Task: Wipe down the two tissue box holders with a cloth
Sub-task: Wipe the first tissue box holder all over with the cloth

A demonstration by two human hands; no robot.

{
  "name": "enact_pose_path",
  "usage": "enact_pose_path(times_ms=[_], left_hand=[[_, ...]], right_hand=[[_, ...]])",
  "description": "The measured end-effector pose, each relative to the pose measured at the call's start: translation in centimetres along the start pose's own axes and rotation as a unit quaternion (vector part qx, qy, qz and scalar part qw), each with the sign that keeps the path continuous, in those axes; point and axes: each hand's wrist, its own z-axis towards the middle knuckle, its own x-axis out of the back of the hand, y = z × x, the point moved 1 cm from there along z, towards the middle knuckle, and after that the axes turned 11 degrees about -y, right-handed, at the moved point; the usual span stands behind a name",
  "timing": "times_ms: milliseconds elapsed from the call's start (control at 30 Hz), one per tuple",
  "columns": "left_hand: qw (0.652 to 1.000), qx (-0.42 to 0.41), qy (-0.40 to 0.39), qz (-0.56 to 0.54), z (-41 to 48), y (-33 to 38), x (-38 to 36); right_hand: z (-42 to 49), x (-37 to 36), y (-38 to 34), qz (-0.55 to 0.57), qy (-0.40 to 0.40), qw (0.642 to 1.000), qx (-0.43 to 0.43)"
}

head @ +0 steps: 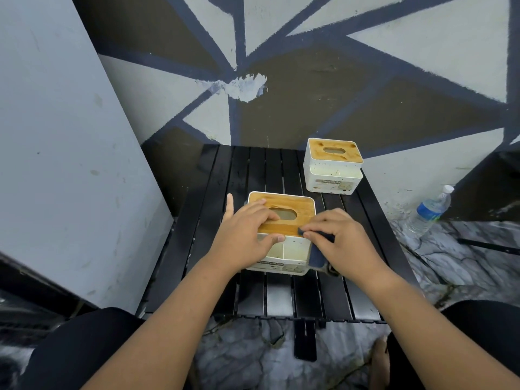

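1. A black slatted table [253,175] bears two white, rounded-corner tissue box holders, well apart.
2. The near holder [294,249] has a glossy wooden lid with an oval slot and open front compartments.
3. The left hand [244,232] lies spread on that lid, thumb at the compartment rim.
4. The right hand [337,237] pinches a dark blue cloth [318,252] against the holder's right edge.
5. The far holder [332,167] looks speckled; its front label is too blurred to read.
6. A clear plastic bottle [429,212], blue label unreadable, stands on the floor.

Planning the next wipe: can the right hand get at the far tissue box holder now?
Probably yes: only bare table slats lie between the right hand, holding the cloth, and the far holder.
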Motion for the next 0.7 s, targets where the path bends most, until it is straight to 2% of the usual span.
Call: enact_pose_path(times_ms=[167, 333, 433, 567, 700], left_hand=[[0.999, 0.013, -0.019, -0.041, 0.2, 0.0, 0.3], [0.999, 0.023, -0.030, -0.037, 0.1, 0.0, 0.5], [0.999, 0.023, -0.027, -0.009, 0.1, 0.2, 0.4], [0.999, 0.025, -0.024, -0.005, 0.0, 0.6, 0.5], [0.998, 0.029, -0.034, -0.044, -0.4, 0.6, 1.0]], right_hand=[[2.3, 0.2, 0.2, -0.004, 0.008, 1.000, -0.011], [6.4, 0.4, 0.1, -0.043, -0.009, 0.998, -0.047], [5.4, 0.6, -0.1, -0.055, -0.014, 0.997, -0.046], [1.5, 0.5, -0.2, -0.044, -0.015, 0.999, 0.008], [0.8, 0.2, -0.1, -0.034, -0.017, 0.999, 0.001]])
